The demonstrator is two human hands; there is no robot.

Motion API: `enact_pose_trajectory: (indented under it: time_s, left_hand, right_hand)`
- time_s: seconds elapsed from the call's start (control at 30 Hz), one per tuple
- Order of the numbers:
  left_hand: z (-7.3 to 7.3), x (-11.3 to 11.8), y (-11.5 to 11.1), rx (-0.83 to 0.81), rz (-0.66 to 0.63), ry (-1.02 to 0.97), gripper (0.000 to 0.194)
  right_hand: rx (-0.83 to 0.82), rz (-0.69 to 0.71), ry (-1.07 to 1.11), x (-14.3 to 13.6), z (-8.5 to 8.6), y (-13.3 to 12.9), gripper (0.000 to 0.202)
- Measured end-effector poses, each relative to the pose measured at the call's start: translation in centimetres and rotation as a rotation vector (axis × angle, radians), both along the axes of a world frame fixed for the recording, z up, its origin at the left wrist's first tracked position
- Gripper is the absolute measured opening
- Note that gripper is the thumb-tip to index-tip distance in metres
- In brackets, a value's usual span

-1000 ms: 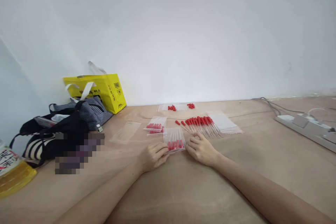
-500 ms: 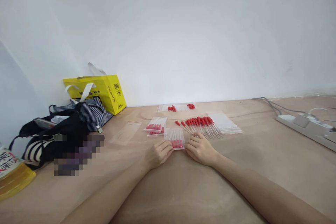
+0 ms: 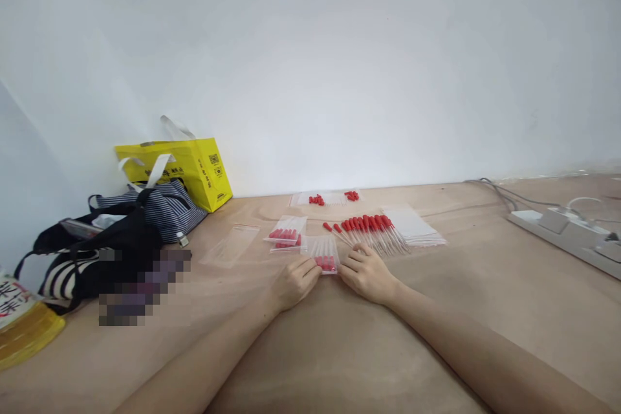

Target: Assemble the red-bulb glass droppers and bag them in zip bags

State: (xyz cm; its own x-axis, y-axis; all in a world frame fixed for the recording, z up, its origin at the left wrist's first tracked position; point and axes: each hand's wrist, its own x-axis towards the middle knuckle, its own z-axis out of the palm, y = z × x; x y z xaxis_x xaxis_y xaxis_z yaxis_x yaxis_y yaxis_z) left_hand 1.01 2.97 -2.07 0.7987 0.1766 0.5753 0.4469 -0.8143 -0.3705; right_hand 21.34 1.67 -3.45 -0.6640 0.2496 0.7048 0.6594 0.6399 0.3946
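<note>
A clear plastic zip bag (image 3: 324,247) lies flat on the table, its near edge towards me, with several red-bulbed glass droppers inside. My left hand (image 3: 295,281) has its fingers closed on the bag's near left corner. At the near right corner, my right hand (image 3: 366,275) pinches the same edge. Just behind the right hand is a row of loose droppers (image 3: 371,226) with red rubber bulbs and thin clear stems. To the left, filled bags (image 3: 286,231) of droppers overlap one another.
A stack of white bags (image 3: 414,228) lies right of the droppers, and a clear bag (image 3: 231,246) lies left. More red-bulbed droppers (image 3: 317,200) rest by the wall. A yellow bag (image 3: 208,174), dark bags and a bottle (image 3: 29,323) stand left; a power strip (image 3: 563,233) is right.
My left fingertips have shifted slightly right along the bag's near edge. The right hand keeps its place at the other corner, and the view has moved a little.
</note>
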Motion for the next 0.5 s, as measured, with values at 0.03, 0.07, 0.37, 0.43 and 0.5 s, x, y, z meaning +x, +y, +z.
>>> enact_pose_trajectory:
  time_s: [0.03,0.07,0.37,0.43,0.5]
  left_hand:
    - [0.1,0.0,0.0,0.006,0.007,-0.006,0.029]
    - [0.2,0.0,-0.1,0.010,0.014,-0.013,0.028]
    - [0.0,1.1,0.2,0.126,-0.042,-0.041,0.023]
    - [0.1,1.3,0.2,0.162,-0.060,-0.035,0.025]
    - [0.3,1.3,0.1,0.182,-0.060,-0.044,0.025]
  right_hand:
    - [0.008,-0.002,0.006,0.0,0.0,0.0,0.024]
    - [0.017,-0.002,0.012,-0.1,0.0,0.1,0.025]
    - [0.034,0.021,0.027,-0.4,0.0,0.1,0.028]
    - [0.033,0.011,0.032,-0.4,0.0,0.1,0.027]
    - [0.033,0.003,0.050,-0.3,-0.1,0.1,0.026]
